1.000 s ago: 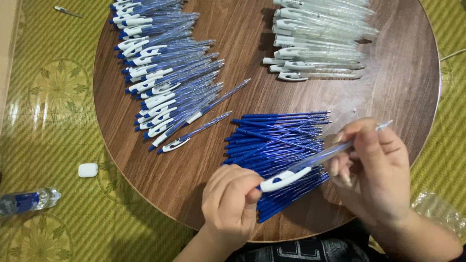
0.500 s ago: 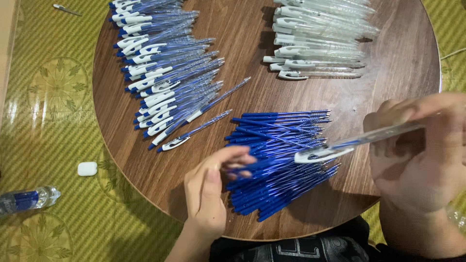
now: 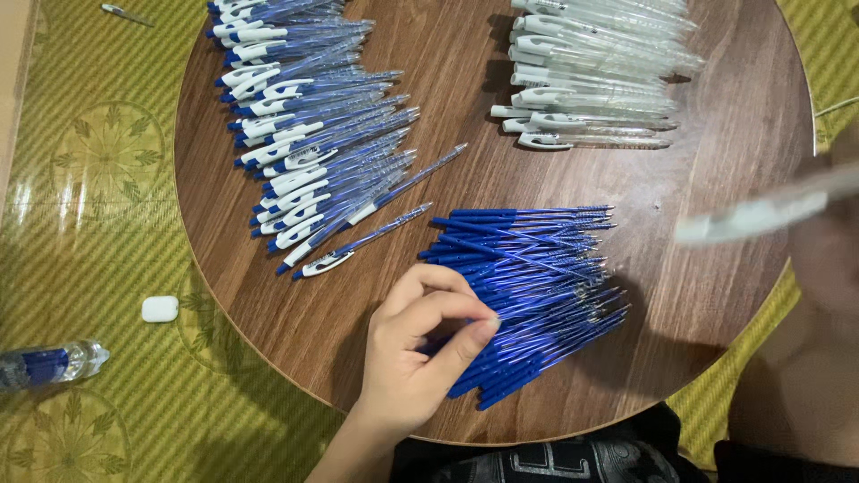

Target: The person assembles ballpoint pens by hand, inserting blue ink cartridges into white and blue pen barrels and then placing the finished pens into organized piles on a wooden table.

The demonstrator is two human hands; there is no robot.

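Head view: left hand pinches a blue refill from the refill heap mid-table; right hand, blurred at the right edge, grips a clear pen barrel. Finished pens lie stacked upper left, empty barrels upper right, so plenty remains; a small white case and a water bottle lie on the green mat

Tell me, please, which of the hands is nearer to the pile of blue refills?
Left. The left hand touches the pile of blue refills at its near end; the right hand, blurred, is raised off to the side holding a clear pen barrel.
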